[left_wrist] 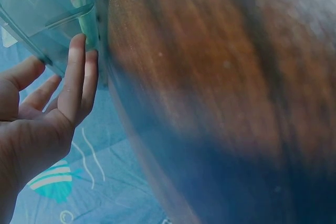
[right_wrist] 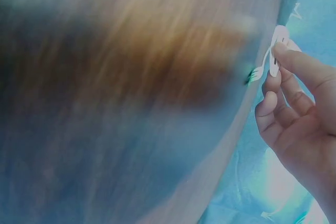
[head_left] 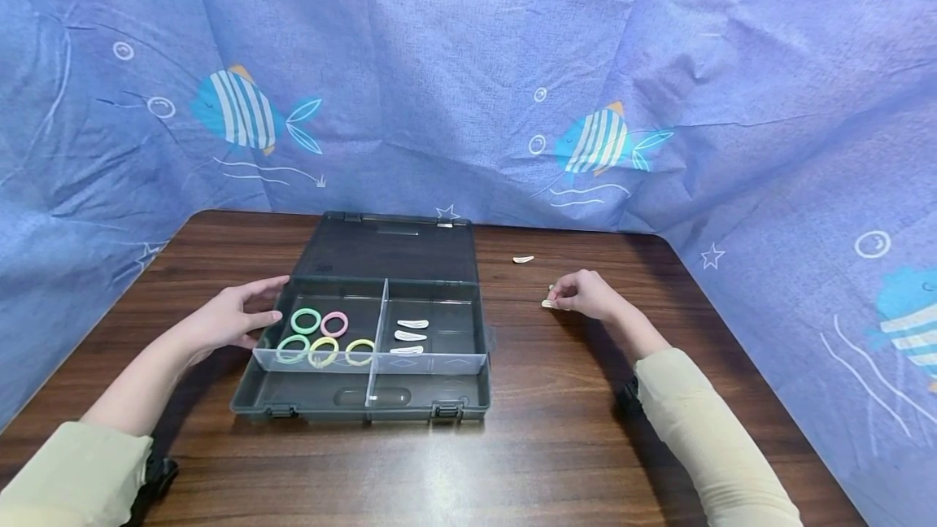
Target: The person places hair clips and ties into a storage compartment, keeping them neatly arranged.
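Observation:
My left hand (head_left: 230, 317) rests at the left side of a dark translucent divided box (head_left: 432, 389), its fingers fairly straight against the wall. In the left wrist view, the fingertips (left_wrist: 77, 39) lie along that wall. My right hand (head_left: 586, 295) pinches a white snap hair clip (right_wrist: 276, 51) between thumb and fingers, low over the table to the right of the box. Three white hair clips (head_left: 410, 336) lie in the box's back right compartment. Several green, yellow and pink ring hair ties (head_left: 334, 324) lie in the back left one.
Another white hair clip (head_left: 523, 259) lies on the wooden table (head_left: 556, 446) near its back edge. The box's lid (head_left: 398, 246) is folded back flat behind it. A blue fish-patterned cloth (head_left: 454, 63) hangs behind and beside the table.

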Tool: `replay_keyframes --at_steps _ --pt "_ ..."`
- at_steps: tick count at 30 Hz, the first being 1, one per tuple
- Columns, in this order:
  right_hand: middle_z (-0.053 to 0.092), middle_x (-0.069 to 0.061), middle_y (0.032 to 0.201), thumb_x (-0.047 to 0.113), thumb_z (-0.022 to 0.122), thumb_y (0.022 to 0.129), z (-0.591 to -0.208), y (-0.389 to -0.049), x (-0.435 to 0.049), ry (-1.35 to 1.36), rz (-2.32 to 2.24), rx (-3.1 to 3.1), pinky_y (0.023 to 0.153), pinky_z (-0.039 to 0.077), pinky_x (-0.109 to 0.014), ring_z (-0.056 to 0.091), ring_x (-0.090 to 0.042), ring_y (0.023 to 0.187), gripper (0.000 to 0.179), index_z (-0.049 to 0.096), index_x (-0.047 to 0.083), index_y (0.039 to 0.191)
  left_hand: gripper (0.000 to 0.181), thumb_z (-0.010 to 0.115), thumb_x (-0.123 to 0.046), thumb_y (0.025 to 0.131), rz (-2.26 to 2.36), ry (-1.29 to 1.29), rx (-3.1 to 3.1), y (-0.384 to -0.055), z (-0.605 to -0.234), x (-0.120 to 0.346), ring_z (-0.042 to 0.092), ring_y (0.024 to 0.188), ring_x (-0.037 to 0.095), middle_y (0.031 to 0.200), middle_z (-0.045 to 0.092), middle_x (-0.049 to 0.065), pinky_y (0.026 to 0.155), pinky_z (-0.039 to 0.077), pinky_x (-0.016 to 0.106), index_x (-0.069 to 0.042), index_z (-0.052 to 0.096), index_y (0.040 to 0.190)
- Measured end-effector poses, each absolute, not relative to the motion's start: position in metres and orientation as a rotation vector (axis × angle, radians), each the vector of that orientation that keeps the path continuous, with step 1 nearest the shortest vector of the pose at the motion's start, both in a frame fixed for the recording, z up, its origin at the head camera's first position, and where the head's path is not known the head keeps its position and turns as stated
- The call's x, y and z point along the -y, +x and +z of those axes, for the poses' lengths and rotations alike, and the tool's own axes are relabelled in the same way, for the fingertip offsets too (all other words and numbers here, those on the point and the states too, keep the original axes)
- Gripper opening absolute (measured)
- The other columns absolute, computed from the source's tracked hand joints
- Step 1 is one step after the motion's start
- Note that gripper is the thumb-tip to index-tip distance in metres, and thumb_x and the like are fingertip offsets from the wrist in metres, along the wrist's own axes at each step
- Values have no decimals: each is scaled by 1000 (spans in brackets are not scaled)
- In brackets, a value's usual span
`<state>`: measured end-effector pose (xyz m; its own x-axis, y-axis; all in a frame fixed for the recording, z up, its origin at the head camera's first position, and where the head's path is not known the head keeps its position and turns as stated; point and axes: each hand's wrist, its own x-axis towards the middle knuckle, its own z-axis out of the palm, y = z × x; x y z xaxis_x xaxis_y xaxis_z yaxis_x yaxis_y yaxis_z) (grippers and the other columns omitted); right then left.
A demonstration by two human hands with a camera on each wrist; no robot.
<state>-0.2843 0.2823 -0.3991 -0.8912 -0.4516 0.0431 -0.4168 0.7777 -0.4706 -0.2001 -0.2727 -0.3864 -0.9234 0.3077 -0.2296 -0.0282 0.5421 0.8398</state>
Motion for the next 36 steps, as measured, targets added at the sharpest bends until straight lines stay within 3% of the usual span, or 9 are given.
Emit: replay_keyframes --at_steps 8,17,28,36 --pt "67 5 71 14 73 81 -389 -279 -275 -651 -835 -2882 61 44 -22 53 -7 65 7 72 8 83 69 55 -19 97 1333 265 -2446 -200 -387 273 51 114 44 142 23 36 73 56 43 -2 15 151" --pt "66 4 71 15 74 81 -376 -271 -263 -699 -904 -2903 56 42 -22 52 -7 63 6 72 9 83 69 55 -18 97 1339 250 -2442 -201 -388 273 51 114 44 143 23 35 73 57 43 -3 15 151" --pt "71 -12 81 10 70 83 -358 -261 -242 -768 -1019 -2889 57 45 -20 58 -10 64 4 73 11 86 69 55 -19 97 1344 230 -2426 -201 -388 273 51 114 43 144 21 34 74 56 42 -6 14 152" --pt "70 -17 82 0 69 83 -326 -235 -209 -820 -1152 -2852 56 44 -17 55 -8 64 8 71 -3 89 69 54 -19 97 1346 238 -2426 -200 -388 273 50 115 44 144 20 34 74 56 42 -5 14 151"
